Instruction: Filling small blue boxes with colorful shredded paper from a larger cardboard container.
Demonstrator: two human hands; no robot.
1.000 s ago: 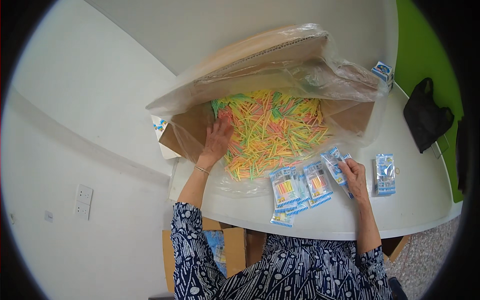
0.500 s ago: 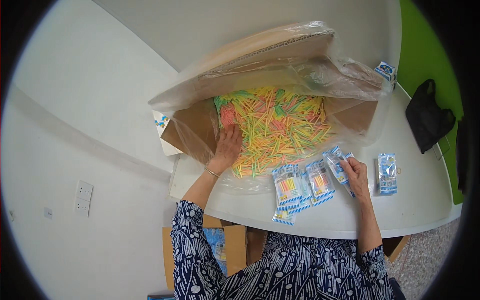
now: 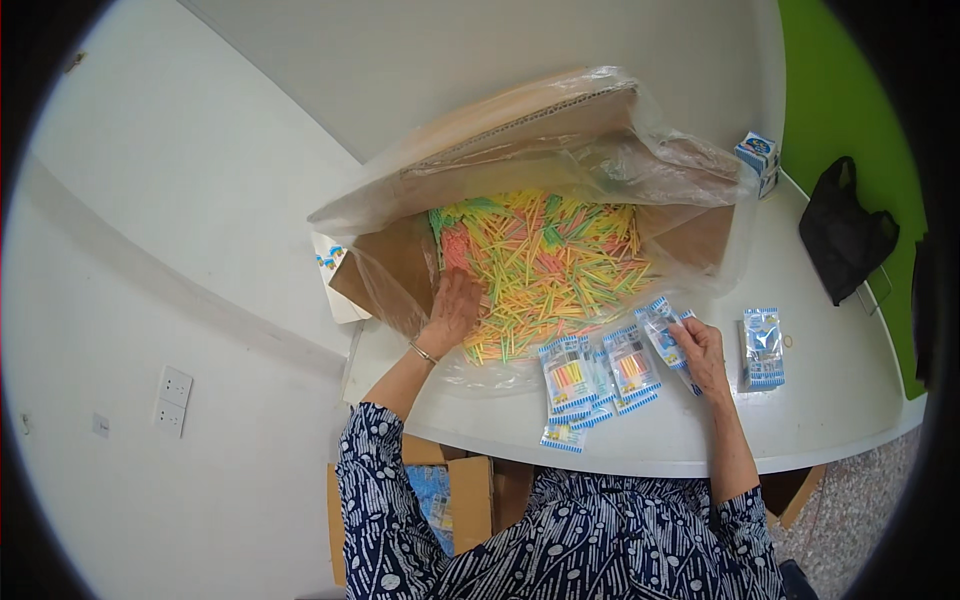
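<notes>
A plastic-lined cardboard box (image 3: 420,265) lies tipped towards me, heaped with thin pink, yellow and green sticks (image 3: 560,270). My left hand (image 3: 456,306) lies on the left edge of this heap, fingers stretched out; nothing shows in its grasp. To the right, my right hand (image 3: 703,356) pinches a small clear packet (image 3: 660,328) with blue-striped ends between thumb and fingers. Beside it on the table are overlapping packets filled with coloured sticks (image 3: 632,365) and more filled packets (image 3: 567,377). Whether the pinched packet holds sticks I cannot tell.
A stack of flat blue-and-white packets (image 3: 762,350) sits on the white table (image 3: 820,400), beside a rubber band (image 3: 787,341). Small boxes (image 3: 757,152) and a black bag (image 3: 848,230) are at the far right. Below the table, an open carton (image 3: 470,500) holds blue packets.
The whole view has shifted slightly. Both hands keep nearly the same places, the left on the sticks and the right at the packet.
</notes>
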